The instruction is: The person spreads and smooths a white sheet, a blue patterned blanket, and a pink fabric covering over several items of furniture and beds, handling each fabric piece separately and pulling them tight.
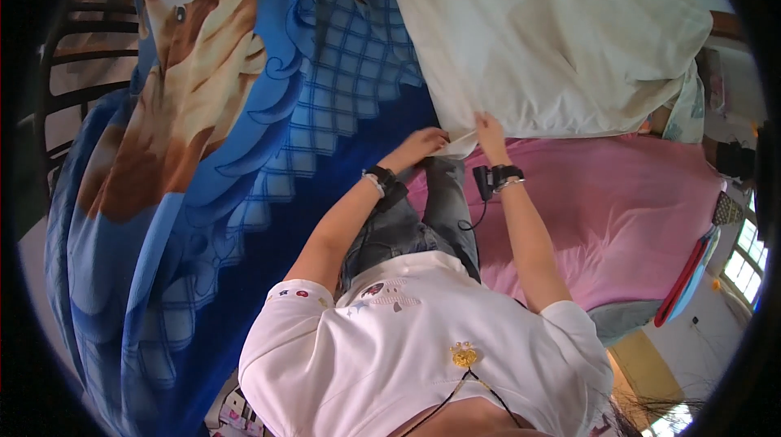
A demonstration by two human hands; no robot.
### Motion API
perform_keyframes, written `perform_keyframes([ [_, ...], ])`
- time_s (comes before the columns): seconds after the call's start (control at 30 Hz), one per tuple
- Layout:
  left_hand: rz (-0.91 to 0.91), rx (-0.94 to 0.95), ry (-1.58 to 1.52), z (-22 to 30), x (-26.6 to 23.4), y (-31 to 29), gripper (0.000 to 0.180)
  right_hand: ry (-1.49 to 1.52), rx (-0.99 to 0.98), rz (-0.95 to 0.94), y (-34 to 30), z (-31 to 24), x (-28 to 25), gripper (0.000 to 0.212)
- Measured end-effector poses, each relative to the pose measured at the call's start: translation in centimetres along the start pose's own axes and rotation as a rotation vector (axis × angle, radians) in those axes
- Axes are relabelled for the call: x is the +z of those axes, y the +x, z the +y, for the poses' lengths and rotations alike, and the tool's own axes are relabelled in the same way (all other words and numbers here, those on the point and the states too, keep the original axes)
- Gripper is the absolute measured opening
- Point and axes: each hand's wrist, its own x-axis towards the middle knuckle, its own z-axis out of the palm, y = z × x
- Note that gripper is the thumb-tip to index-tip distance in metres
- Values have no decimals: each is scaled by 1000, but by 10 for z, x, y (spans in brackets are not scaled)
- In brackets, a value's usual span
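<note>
A large cream cloth, perhaps a quilt or its cover, spreads across the far right, and its near corner comes down to my hands. My left hand is closed on the edge of that corner. A short way to the right, my right hand pinches the same cloth, its fingers pointing away from me. Between them a small flap of the cloth is pulled taut above my knees. Under the cream cloth lies a pink sheet, spread to the right of my legs.
A thick blue blanket with a cartoon animal print hangs along the left. Behind it stands a dark slatted rail. Folded red and light blue cloths lie at the pink sheet's right edge, with a window beyond.
</note>
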Motion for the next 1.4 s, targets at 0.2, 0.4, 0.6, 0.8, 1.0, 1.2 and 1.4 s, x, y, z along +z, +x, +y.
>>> perform_keyframes([
  [0.2, 421, -290, 726, -66, -63, 24, 20, 33, 64, 96, 12, 14, -34, 23],
  [0.4, 501, -207, 1169, -70, -36, 84, 33, -268, 60, 57, 7, 46, -32, 21],
  [0.6, 330, -273, 1234, -125, 3, 110, 53, -81, 20, 70, 23, 44, -26, 16],
  [0.8, 348, -248, 1590, -163, 22, 100, 76, 244, 57, 182, 37, 12, -83, 15],
  [1.0, 438, -85, 1584, -163, 6, 122, 49, 337, -23, 112, 34, 17, -109, 12],
  [1.2, 305, -218, 1334, -120, 9, 150, 30, 373, 2, 109, 19, 1, -101, 12],
  [1.4, 486, 95, 1495, -119, -1, 180, 35, 377, 60, 117, 4, -5, -86, 12],
])
